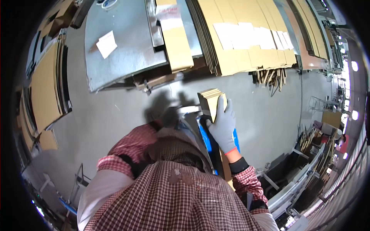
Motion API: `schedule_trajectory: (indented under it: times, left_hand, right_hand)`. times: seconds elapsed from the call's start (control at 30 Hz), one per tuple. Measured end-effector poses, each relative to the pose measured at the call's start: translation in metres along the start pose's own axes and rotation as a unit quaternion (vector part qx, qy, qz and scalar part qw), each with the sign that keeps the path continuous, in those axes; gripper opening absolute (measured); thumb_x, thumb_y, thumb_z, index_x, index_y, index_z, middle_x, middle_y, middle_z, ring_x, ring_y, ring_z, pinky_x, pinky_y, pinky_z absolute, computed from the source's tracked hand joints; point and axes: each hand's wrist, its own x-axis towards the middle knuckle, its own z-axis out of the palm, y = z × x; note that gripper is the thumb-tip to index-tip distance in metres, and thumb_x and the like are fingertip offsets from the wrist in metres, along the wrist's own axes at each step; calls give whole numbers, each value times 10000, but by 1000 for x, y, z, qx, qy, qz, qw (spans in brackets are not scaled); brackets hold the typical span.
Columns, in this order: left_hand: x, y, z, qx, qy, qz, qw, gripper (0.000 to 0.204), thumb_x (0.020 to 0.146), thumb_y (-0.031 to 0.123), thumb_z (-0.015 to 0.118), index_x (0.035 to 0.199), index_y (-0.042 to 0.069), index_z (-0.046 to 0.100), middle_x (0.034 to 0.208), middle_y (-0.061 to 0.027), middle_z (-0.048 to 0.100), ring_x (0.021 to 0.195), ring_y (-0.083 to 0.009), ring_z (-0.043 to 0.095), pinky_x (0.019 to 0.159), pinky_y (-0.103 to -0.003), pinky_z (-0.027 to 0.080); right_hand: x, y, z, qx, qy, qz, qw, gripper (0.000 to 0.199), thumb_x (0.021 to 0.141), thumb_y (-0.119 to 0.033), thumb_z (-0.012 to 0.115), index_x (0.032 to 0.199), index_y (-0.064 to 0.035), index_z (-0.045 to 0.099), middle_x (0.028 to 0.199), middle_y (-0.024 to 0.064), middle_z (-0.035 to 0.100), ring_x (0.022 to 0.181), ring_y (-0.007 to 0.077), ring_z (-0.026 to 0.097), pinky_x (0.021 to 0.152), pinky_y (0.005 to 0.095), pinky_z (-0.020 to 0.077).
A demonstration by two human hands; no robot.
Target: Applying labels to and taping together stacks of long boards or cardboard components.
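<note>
My right hand (223,125) wears a grey glove with a red cuff edge. It lies on a stack of folded cardboard pieces (211,101) in front of my body. Its fingers are stretched out and the thumb is spread toward the stack's left side. Bright blue strips (205,135) show along the stack below the hand. My left hand (169,116) is dark and blurred in shadow, close to a white curved item (189,109) left of the stack. Its fingers cannot be made out, nor whether it holds anything.
Ahead stands a grey metal-topped table (127,50) with a paper sheet (106,44) and a long cardboard piece (175,42). To its right are stacked flat cartons (243,38). More cardboard sheets (48,82) lean at the left. A cart (296,184) with scraps stands at the right.
</note>
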Motion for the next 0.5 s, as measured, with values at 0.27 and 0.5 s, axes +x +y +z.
schedule_trajectory:
  times: [0.27,0.5]
  left_hand:
    - [95,129,52,220,4,69,973,317,808,219,585,1121,178,610,761,-144,670,684,-337,660,590,-448,504]
    - [89,134,72,373,29,-7,927,217,823,257,588,995,124,587,665,-120,643,614,-340,646,535,-463,480]
  right_hand:
    - [-4,25,7,285,-50,-57,955,661,772,-135,697,1344,36,413,1365,234,448,1236,332,483,1009,398,395]
    - [21,36,-71,292,-224,-78,926,410,804,-107,682,1162,-11,507,943,139,632,906,194,604,780,364,481]
